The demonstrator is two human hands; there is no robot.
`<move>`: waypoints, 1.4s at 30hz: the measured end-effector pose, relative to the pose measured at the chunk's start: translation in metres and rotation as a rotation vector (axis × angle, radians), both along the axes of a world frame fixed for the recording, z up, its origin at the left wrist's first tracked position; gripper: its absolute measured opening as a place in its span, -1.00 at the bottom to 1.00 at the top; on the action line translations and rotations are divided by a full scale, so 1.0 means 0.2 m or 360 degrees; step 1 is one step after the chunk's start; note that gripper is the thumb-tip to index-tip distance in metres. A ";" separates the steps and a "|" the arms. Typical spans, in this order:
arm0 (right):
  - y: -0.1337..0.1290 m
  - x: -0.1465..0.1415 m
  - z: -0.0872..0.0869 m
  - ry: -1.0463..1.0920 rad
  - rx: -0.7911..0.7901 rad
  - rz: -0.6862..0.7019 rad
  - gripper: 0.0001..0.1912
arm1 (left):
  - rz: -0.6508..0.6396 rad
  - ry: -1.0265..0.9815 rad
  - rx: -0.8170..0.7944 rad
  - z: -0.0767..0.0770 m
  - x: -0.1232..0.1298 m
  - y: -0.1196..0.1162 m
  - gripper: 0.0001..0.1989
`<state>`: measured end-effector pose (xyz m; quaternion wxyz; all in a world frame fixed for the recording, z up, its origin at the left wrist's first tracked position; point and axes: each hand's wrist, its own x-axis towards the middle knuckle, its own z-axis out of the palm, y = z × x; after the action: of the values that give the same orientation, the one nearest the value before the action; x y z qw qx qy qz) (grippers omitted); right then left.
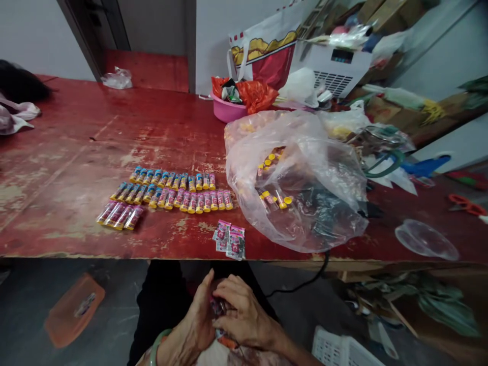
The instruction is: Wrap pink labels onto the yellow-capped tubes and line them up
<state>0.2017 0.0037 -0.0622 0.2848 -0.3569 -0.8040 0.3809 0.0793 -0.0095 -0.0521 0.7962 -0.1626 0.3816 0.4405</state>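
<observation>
Over my lap, below the table edge, my left hand (196, 317) and my right hand (244, 310) are cupped together. Between them shows a small pink-and-dark wrapped item (218, 307), mostly covered by the fingers, so its exact kind is hidden. My right fingers curl over it while my left palm supports it from the side. On the table just ahead lie several small pink flat sachets (235, 243). To their left, small clear tubes with yellow caps stand or lie in rows: pink ones (200, 202), blue-topped ones (157, 176) and a front group (121, 215).
A large translucent plastic bag (297, 229) with more yellow-capped tubes (269, 199) lies at centre right. Behind it are a pink basin (227, 110) and a white basket (335, 66). Red scissors (467, 204) and a clear lid (426, 239) lie right. An orange container (74, 310) is on the floor.
</observation>
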 end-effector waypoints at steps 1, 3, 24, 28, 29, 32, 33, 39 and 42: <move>0.01 -0.01 -0.01 0.0029 -0.0062 -0.0001 -0.67 | 0.0020 0.0006 0.0000 -0.01 0.00 0.00 -0.68; 0.02 -0.03 -0.01 0.0140 -0.0246 0.0005 -0.71 | 0.0023 -0.0011 0.0019 -0.02 -0.01 0.00 -0.55; 0.13 -0.02 0.09 0.0485 -0.1136 -0.0648 -0.85 | -0.0253 0.0670 0.0532 -0.01 -0.09 0.00 -0.46; 0.18 0.01 0.13 0.0516 -0.1058 -0.0587 -0.86 | -0.0547 0.1162 0.0947 -0.09 -0.15 0.01 -0.58; 0.20 0.02 0.15 0.0492 -0.0979 -0.0520 -0.88 | -0.0584 0.1228 0.1016 -0.10 -0.16 0.03 -0.57; 0.31 0.11 0.20 0.0210 -0.0327 -0.0511 -0.91 | -0.0613 0.1376 0.1076 -0.06 -0.20 0.06 -0.56; 0.37 0.18 0.22 0.0067 -0.0023 -0.0607 -0.87 | -0.0567 0.1383 0.1034 -0.04 -0.21 0.07 -0.57; 0.88 0.65 0.22 -0.0383 0.0745 -0.1144 -0.69 | -0.0113 0.1127 0.0640 0.00 -0.23 0.07 -0.63; 1.05 0.75 0.16 -0.0516 0.0802 -0.1007 -0.62 | 0.0089 0.1096 0.0578 0.00 -0.24 0.08 -0.63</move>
<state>0.3507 0.2132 -0.0311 0.3358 -0.5604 -0.7571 0.0059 0.0317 0.0062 -0.0526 0.6250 0.1282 0.5378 0.5511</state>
